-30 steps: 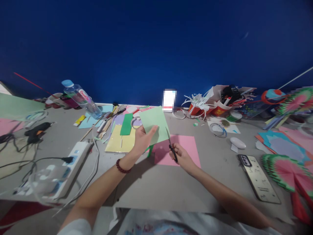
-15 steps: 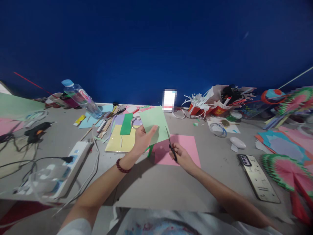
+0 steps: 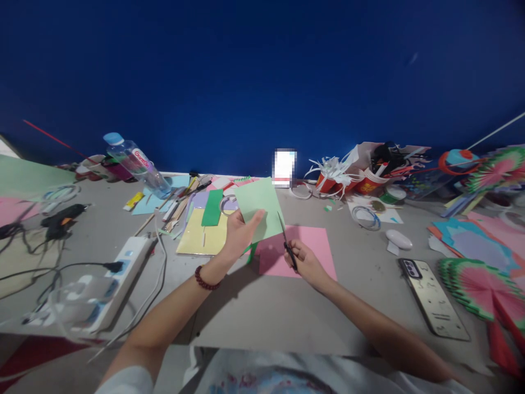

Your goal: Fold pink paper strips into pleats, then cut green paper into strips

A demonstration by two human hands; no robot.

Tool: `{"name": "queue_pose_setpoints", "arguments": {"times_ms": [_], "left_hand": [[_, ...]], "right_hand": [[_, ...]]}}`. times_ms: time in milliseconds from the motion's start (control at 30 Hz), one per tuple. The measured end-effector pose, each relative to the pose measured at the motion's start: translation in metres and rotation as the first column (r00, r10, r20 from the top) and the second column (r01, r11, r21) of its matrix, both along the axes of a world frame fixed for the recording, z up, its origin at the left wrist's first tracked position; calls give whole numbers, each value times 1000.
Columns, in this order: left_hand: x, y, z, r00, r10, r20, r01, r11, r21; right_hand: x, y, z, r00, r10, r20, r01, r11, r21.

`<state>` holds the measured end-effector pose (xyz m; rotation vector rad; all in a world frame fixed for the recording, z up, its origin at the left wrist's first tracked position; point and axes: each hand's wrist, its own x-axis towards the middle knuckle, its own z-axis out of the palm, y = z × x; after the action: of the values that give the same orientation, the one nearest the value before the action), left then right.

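My left hand (image 3: 243,234) is closed on a sheet of light green paper (image 3: 262,205), thumb on top, and holds it raised over the table. In my right hand (image 3: 304,259) is a pair of black-handled scissors (image 3: 289,251), its blades pointing up and away beside the right edge of the green sheet. Under both hands lies a sheet of pink paper (image 3: 318,249) on the table. A darker green strip (image 3: 251,253) shows just below the green sheet. To the left of it are a yellow paper pack (image 3: 197,241) and a green paper rectangle (image 3: 212,208).
A power strip (image 3: 123,279) with cables and a glue gun (image 3: 63,219) lie to the left. Behind them a water bottle (image 3: 139,164) leans. On the right are a phone (image 3: 435,301), pleated paper fans (image 3: 479,279) and red cups (image 3: 371,180) by the blue wall (image 3: 246,82).
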<state>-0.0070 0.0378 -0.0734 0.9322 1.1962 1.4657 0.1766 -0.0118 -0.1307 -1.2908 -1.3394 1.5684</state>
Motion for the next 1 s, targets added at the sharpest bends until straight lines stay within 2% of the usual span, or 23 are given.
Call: {"name": "queue_pose_setpoints", "arguments": {"times_ms": [633, 1000], "left_hand": [[1, 1, 1, 999, -6, 47, 7, 1000, -17], [0, -1, 2, 1000, -18, 15, 18, 1000, -25]], "right_hand": [[1, -1, -4, 999, 2, -37, -2, 1000, 17], [2, -2, -2, 997, 49, -63, -48, 999, 14]]}}
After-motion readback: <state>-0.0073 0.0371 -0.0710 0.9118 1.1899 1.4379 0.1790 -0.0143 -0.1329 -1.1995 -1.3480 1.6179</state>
